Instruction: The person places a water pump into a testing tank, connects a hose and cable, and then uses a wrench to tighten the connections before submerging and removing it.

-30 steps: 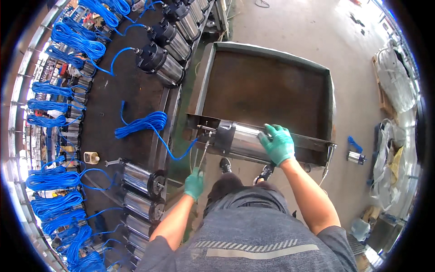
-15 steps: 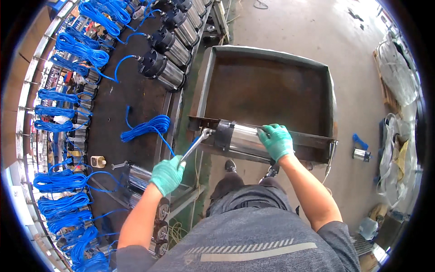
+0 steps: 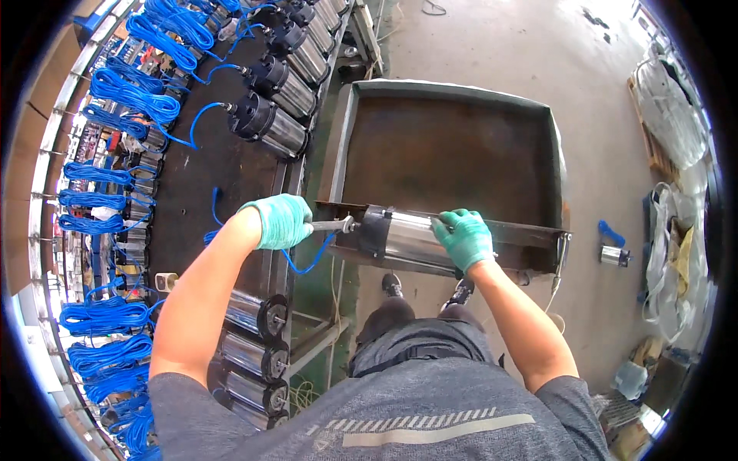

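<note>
A steel and black cylindrical pump [image 3: 419, 240] lies sideways on a metal crossbar [image 3: 530, 235] in front of me. My gloved right hand [image 3: 466, 240] is closed over the pump's right end. In my gloved left hand [image 3: 283, 221] is a wrench [image 3: 332, 226], its jaw at the fitting on the pump's black left end. From that end a blue cable [image 3: 307, 269] loops down and back under my left hand. The cable's coil on the bench is mostly hidden by my left forearm.
Behind the pump is a deep metal tray [image 3: 461, 90]. To the left runs a dark workbench [image 3: 196, 177] with several steel pumps [image 3: 269, 129] and blue cable coils [image 3: 96, 319]. Another small pump [image 3: 613, 255] lies on the floor at right, beside white bags [image 3: 669, 115].
My left hand has swung up and away from me, turning the wrench from a slant to nearly level. My right hand stays on the pump.
</note>
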Demonstrator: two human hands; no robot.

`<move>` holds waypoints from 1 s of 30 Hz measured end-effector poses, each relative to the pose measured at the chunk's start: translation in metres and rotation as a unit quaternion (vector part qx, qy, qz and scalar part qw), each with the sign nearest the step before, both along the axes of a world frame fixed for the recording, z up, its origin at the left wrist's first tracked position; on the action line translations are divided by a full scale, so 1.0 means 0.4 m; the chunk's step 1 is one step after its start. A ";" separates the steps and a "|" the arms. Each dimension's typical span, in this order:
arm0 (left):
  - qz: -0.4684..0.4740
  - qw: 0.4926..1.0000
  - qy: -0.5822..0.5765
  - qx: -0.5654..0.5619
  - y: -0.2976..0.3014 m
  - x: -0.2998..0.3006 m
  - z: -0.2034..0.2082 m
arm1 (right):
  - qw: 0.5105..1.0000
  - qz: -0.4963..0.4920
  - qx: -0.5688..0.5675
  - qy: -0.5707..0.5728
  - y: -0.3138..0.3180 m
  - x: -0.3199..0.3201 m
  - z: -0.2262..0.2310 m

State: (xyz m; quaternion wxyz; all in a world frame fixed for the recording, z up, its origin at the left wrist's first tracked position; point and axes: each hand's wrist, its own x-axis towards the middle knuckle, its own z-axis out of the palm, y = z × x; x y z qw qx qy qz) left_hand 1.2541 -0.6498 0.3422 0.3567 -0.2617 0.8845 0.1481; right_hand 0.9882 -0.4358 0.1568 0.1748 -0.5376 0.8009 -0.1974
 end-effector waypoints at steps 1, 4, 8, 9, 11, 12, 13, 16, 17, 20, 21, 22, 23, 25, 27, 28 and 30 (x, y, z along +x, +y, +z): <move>-0.016 0.999 -0.038 0.008 -0.008 -0.018 0.006 | 1.000 -0.006 -0.009 -0.001 0.001 0.000 -0.001; -0.038 0.996 -0.075 0.018 -0.036 -0.063 0.025 | 1.000 -0.012 -0.013 0.001 0.002 0.000 -0.004; -0.094 0.991 -0.081 0.042 -0.059 -0.103 0.027 | 1.000 -0.013 -0.020 0.005 0.002 0.002 -0.007; -0.148 0.985 -0.088 0.033 -0.061 -0.108 0.024 | 1.000 -0.010 -0.011 0.005 0.001 0.001 -0.007; -0.186 0.980 -0.073 0.022 -0.064 -0.115 0.018 | 1.000 -0.012 -0.018 -0.002 0.000 0.000 -0.006; -0.246 0.965 -0.094 0.006 -0.066 -0.117 0.014 | 1.000 -0.007 -0.005 -0.004 0.000 -0.002 -0.005; -0.204 0.975 -0.087 0.010 -0.068 -0.118 0.012 | 1.000 -0.010 -0.017 -0.004 0.000 -0.003 -0.004; -0.202 0.975 -0.094 0.004 -0.071 -0.112 0.002 | 1.000 -0.010 -0.008 -0.004 0.001 -0.003 -0.002; -0.208 0.974 -0.085 0.003 -0.072 -0.109 -0.002 | 1.000 -0.010 -0.004 -0.002 0.002 -0.003 -0.001; -0.221 0.972 -0.075 0.001 -0.080 -0.106 -0.010 | 1.000 -0.011 -0.001 -0.004 0.000 -0.002 -0.002; -0.263 0.961 -0.086 -0.009 -0.082 -0.107 -0.012 | 1.000 -0.008 0.010 -0.004 0.000 -0.002 -0.003; -0.229 0.970 -0.078 0.008 -0.083 -0.110 -0.014 | 1.000 -0.010 -0.001 -0.001 0.001 -0.002 -0.003; -0.234 0.969 -0.083 0.013 -0.084 -0.114 -0.015 | 1.000 -0.009 -0.003 0.002 0.001 -0.002 -0.004; -0.221 0.968 -0.116 0.028 -0.084 -0.127 -0.015 | 1.000 -0.003 -0.015 0.015 0.001 -0.002 -0.005; -0.229 0.955 -0.181 0.044 -0.086 -0.145 -0.016 | 0.999 0.008 -0.021 0.033 -0.001 0.000 -0.006; -0.187 0.966 -0.171 0.051 -0.087 -0.151 -0.016 | 0.997 0.015 -0.046 0.056 -0.001 0.000 -0.007; -0.212 0.958 -0.185 0.063 -0.091 -0.158 -0.017 | 0.992 0.039 -0.061 0.099 -0.001 0.001 -0.009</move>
